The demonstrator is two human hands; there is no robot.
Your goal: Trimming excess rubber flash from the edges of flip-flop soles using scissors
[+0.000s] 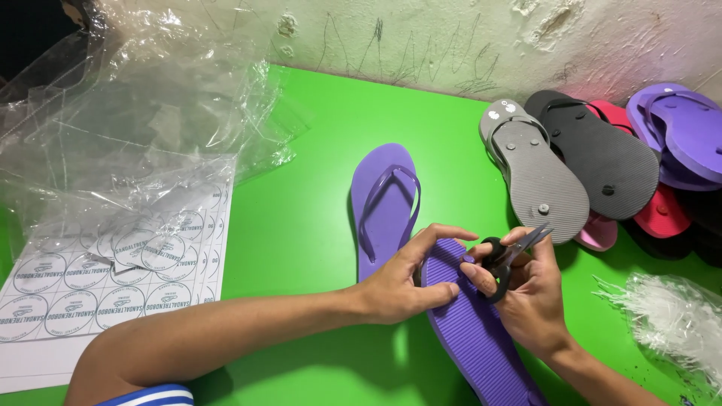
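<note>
My left hand (402,280) grips the toe end of a purple flip-flop (470,327) turned sole-up on the green table (308,195). My right hand (526,289) holds small black-handled scissors (505,256), blades pointing up and right, just above that sole's toe area. A second purple flip-flop (385,203) lies strap-up right behind my left hand. Whether the scissor blades touch the sole's strap plug is hidden by my fingers.
A pile of grey (538,173), black (605,162), red (662,214) and purple (688,135) flip-flops lies at the right back. Clear plastic bags (143,105) and a sheet of round stickers (113,271) sit left. White plastic strands (673,319) lie at right.
</note>
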